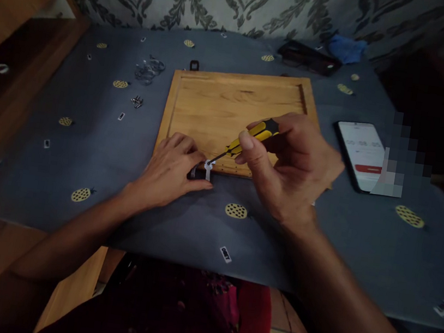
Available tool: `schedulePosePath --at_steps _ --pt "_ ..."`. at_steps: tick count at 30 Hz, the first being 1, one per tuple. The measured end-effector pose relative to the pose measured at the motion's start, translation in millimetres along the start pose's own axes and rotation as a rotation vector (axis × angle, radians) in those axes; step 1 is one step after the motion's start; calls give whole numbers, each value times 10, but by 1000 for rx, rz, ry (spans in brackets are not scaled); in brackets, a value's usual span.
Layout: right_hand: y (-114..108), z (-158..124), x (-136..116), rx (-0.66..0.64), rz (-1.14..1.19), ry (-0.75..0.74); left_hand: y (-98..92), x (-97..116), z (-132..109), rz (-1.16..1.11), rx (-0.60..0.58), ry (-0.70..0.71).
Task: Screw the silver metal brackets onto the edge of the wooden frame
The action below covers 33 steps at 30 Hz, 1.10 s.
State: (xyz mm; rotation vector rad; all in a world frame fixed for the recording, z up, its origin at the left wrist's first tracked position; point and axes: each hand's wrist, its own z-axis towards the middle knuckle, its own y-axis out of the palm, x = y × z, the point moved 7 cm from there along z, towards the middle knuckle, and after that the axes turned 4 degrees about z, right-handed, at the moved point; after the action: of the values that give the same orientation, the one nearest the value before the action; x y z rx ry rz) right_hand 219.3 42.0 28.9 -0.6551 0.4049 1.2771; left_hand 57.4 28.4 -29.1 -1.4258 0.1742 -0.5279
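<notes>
My right hand (294,168) grips a yellow-and-black screwdriver (253,137), its shaft slanting down to the left. The screwdriver's tip meets a small silvery metal bracket (208,170) at the near edge of a shallow-rimmed wooden board (231,99). With thumb and fingers, my left hand (174,168) pinches that bracket against the board's edge. Dark parts beside the bracket are half covered by my fingers. Whether a screw sits under the tip is too small to tell.
On the patterned blue tablecloth (111,156), a pile of screws (137,101) and clear crumpled plastic (149,71) lie left of the board. A small dark square piece (194,65) sits behind it. A lit phone (358,155), a dark case (309,58) and blue cloth (348,49) are at right.
</notes>
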Motion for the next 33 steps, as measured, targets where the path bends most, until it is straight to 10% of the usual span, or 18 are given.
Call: schedulePosePath --at_steps 17,33 --pt "95 51 83 -248 239 201 10 -1 5 -2 -14 -4" --pt "70 -15 36 -56 80 65 9 12 -7 2 3 5"
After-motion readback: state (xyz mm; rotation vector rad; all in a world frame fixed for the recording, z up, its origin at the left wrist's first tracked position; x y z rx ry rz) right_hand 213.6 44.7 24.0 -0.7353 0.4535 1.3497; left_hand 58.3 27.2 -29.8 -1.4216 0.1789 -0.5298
